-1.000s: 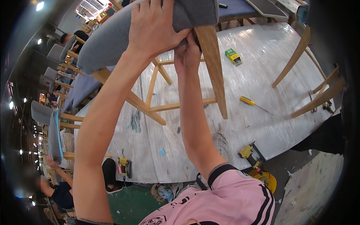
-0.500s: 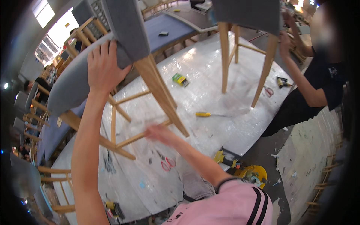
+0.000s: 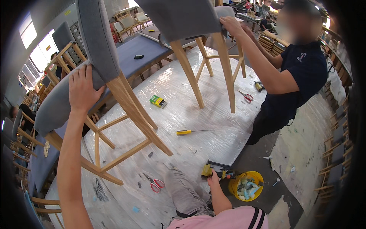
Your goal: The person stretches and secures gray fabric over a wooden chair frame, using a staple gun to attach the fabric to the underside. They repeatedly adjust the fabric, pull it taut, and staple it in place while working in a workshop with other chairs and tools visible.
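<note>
My left hand (image 3: 82, 89) lies flat, fingers stretched, on the grey padded seat (image 3: 57, 95) of a chair with wooden legs (image 3: 131, 110). The chair stands on the plastic-covered table, its upright grey back (image 3: 100, 42) beside my fingers. At the table's near right edge, my right hand (image 3: 214, 180) is closed around the handle of a yellow and black staple gun (image 3: 207, 170); its fingertips are partly hidden. Red-handled scissors (image 3: 155, 185) and grey strips (image 3: 101, 191) lie between the chair and my leg.
Across the table a co-worker (image 3: 293, 72) grips a second grey chair (image 3: 183, 21). A yellow screwdriver (image 3: 184, 132), a green box (image 3: 157, 101), more scissors (image 3: 247, 97) and another staple gun (image 3: 259, 86) lie about. A yellow bucket (image 3: 256, 176) of scraps stands right.
My right hand has gone from beside the chair's lower rail to the staple gun and taken hold of it. My left hand stays on the seat. The co-worker's chair has shifted.
</note>
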`<action>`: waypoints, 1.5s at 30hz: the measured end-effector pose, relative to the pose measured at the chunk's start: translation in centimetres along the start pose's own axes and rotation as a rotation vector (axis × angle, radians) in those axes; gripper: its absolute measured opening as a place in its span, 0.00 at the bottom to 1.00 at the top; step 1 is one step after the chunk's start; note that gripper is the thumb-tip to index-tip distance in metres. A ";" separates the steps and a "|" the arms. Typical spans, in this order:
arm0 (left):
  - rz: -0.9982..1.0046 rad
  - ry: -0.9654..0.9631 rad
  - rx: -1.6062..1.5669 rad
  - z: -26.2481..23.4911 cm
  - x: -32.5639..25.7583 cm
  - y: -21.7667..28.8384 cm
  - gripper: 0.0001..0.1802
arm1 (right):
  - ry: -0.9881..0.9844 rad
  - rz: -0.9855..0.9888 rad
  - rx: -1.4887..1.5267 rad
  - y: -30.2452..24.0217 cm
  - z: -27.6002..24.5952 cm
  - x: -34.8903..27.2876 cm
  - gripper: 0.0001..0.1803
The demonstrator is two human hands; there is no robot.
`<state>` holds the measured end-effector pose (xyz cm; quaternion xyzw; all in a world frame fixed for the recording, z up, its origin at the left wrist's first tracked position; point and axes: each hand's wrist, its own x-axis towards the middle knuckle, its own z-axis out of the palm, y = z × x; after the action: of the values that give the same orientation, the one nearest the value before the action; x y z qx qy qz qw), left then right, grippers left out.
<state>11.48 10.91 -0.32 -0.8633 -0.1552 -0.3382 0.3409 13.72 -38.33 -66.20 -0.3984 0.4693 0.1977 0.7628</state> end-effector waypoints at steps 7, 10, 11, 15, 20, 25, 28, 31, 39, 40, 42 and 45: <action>-0.001 0.008 -0.025 -0.8 -0.5 0.2 0.47 | -0.118 0.083 0.133 -5.7 5.8 -1.3 0.18; -0.043 -0.077 -0.030 -1.3 -1.7 -0.1 0.47 | -0.449 -0.034 0.185 -6.7 10.5 -9.3 0.19; -0.037 -0.066 -0.020 -1.1 -1.7 -0.2 0.48 | -0.559 -0.095 0.220 -6.6 12.5 -13.5 0.19; 0.041 0.077 0.026 0.3 -1.6 -0.8 0.46 | -0.733 -0.311 0.253 -6.5 21.5 -26.1 0.23; 0.018 0.071 0.046 0.1 -1.4 -1.1 0.46 | -1.146 -1.049 0.209 -2.1 31.4 -35.2 0.22; 0.019 0.087 0.034 1.6 -1.5 -1.3 0.45 | -1.377 -1.494 -0.172 0.0 38.7 -40.7 0.17; 0.012 0.084 0.053 2.1 -0.8 -0.8 0.45 | -1.510 -1.563 -0.026 0.7 42.5 -43.9 0.19; 0.015 0.093 0.074 2.0 -0.6 -1.0 0.44 | -1.424 -1.694 0.062 2.5 44.8 -45.4 0.18; 0.013 0.100 0.108 1.4 -1.6 -0.6 0.44 | -1.328 -1.702 0.111 5.3 46.2 -44.8 0.17; 0.004 0.092 0.099 1.1 -1.6 -0.3 0.44 | -1.341 -1.635 0.121 5.1 46.1 -44.9 0.17; 0.023 0.121 0.109 0.9 -1.7 -0.1 0.44 | -1.388 -1.564 0.100 4.3 45.3 -45.3 0.18; 0.019 0.118 0.119 0.6 -2.2 0.4 0.45 | -1.487 -1.471 0.153 4.0 45.1 -45.0 0.19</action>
<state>10.39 10.91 -2.36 -0.8215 -0.1463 -0.3755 0.4034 14.52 3.09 -17.63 -0.3142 -0.4646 -0.1500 0.8142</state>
